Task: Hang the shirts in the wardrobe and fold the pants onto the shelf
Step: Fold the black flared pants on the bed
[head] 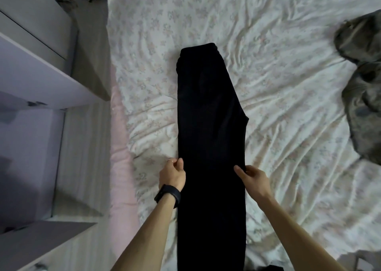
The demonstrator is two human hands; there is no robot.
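1. Both of our hands pinch the black pants (210,126) at mid-length: the left hand (172,174) has its grip narrowed on the left edge of the cloth, thumb on top and the other fingers curled under, and the right hand (251,174) holds the right edge the same way, thumb lying on the dark fabric.

2. Our forearms reach forward from the bottom of the view, almost parallel, one on each side of the garment. A dark wristband (168,195) sits on the left wrist and a thin ring shows on a left finger. Both wrists are low, close to the bed (288,85).

3. We judge the step in hand to be the fold of the pants: the legs already lie one on the other in a long narrow strip, so the lengthwise fold looks done and the crosswise fold is due.

4. The next move, as we read it, calls for carrying cloth across the pinched line so the near end and the far end meet, with both edges kept level so the strip does not skew. After that the bundle must go to the shelf (41,80) at our left.

5. The pants lie flat on the wrinkled floral sheet, running straight away from us, with the far end near the middle of the bed.

6. Farther off, at the right edge, a grey garment (362,80) lies crumpled on the bed, well apart from the pants; we cannot tell whether it is a shirt.
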